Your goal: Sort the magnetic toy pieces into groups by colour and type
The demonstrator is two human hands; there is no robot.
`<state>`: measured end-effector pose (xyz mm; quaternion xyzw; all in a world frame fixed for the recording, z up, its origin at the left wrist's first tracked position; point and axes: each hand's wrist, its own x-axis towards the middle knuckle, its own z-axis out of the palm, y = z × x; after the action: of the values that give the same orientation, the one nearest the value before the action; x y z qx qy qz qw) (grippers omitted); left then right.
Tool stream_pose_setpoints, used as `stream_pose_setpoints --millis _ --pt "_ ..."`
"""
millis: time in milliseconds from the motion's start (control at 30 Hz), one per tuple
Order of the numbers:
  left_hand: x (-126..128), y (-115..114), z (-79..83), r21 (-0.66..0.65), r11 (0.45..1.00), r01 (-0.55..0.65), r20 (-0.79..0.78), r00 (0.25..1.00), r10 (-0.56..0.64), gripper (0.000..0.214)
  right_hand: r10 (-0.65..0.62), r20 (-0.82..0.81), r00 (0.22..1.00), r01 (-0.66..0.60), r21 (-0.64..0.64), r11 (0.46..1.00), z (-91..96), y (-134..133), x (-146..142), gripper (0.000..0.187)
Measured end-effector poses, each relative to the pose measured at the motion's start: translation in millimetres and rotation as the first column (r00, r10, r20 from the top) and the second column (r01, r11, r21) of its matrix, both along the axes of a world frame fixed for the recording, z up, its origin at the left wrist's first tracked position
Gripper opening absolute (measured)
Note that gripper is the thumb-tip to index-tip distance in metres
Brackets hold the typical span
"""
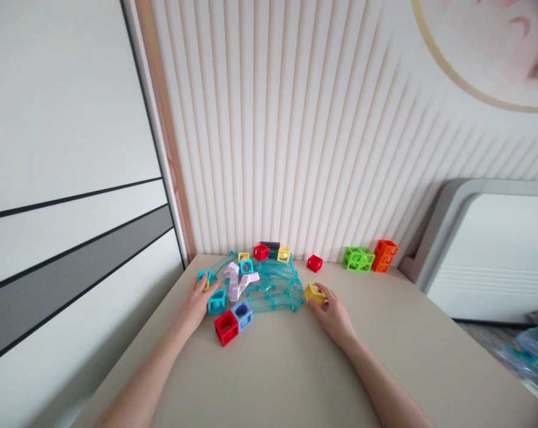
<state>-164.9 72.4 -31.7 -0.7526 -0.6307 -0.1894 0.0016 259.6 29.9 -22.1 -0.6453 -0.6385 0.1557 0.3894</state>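
Note:
On the left of the table, my left hand (pixel 196 302) has its fingers bent over a teal cube (pixel 205 276); a bit of yellow shows between finger and thumb, and the hand hides the rest. Another open-sided teal cube (pixel 217 302) lies just beside that hand. My right hand (pixel 334 314) grips a yellow hollow cube (pixel 312 292) from its right side, thumb in front and fingers behind. Between the hands are lilac angular pieces (pixel 237 282) and a spread of clear teal curved track pieces (pixel 273 288). A red cube (pixel 226 328) touches a blue cube (pixel 242 315) in front.
Toward the wall sit a red cube (pixel 261 252), a yellow cube (pixel 283 255), a teal cube (pixel 246 267) and a black piece (pixel 271 245). Farther right are a lone red cube (pixel 314 263), joined green cubes (pixel 358 259) and an orange stack (pixel 385 256). A ribbed wall (pixel 269 131) borders the table's back.

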Motion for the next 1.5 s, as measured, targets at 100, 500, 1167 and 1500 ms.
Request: stream_pose_setpoints --millis 100,500,1167,1500 --pt "-1.2 0.0 -2.9 0.037 0.999 -0.004 0.003 1.000 0.004 0.072 0.002 0.001 1.000 -0.002 0.023 1.000 -1.5 0.2 0.7 0.049" --pt "-1.8 8.1 -3.9 0.138 0.988 -0.072 0.339 0.940 0.021 0.058 0.001 -0.001 1.000 -0.001 0.026 1.000 0.0 0.2 -0.2 0.051" --pt "-12.2 7.3 -2.9 0.122 0.965 -0.233 0.583 0.804 0.121 0.033 -0.009 0.006 1.000 0.009 0.012 1.000 -1.0 0.5 0.2 0.053" --pt "-4.7 4.5 3.7 0.242 0.961 -0.134 0.489 0.872 -0.001 0.037 -0.009 -0.001 1.000 0.009 0.030 1.000 -0.7 0.6 -0.1 0.051"
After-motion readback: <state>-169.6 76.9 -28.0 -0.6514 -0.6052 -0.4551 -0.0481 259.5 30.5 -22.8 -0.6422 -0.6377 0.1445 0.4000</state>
